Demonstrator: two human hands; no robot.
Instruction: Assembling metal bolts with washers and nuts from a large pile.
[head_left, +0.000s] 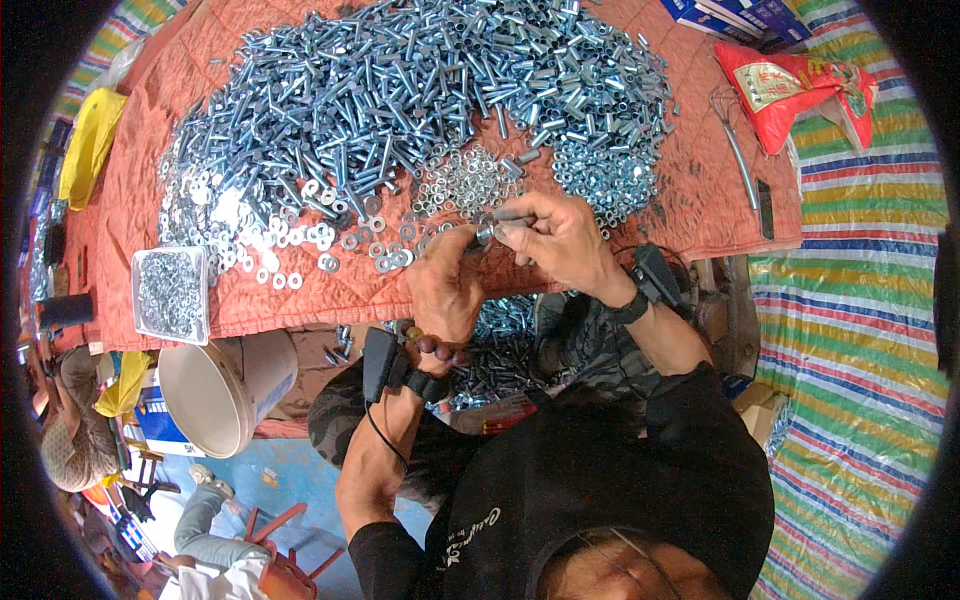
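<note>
While both hands met just above the front edge of the worktop [715, 225], their fingertips closed on a small shiny metal part [486, 231] between them. The left hand [446, 288] pinched it from below and the left, the right hand [560, 240] from above and the right; its exact shape was mostly hidden by the fingers. Red quilted cloth, puckered and dark-stained, covered the worktop. Beyond the hands rose a heap of slim, bluish bolts [340, 110], with smooth, hollow sleeves [590, 110] toward its right and chunky nuts [605, 180] below those. Small rings [465, 182] lay nearest the held part, and flat, dull washers [295, 281] spread to the left. A clear, square-cornered box [207, 300] of small metal pieces stood at the front edge, well apart from the left hand; a round plastic bucket [205, 400] tilted below it. Rightward, a stretch of cloth gave the right hand room as far as a thin metal tool [740, 160], near the right edge, beside a crumpled, glossy red bag [780, 100].
</note>
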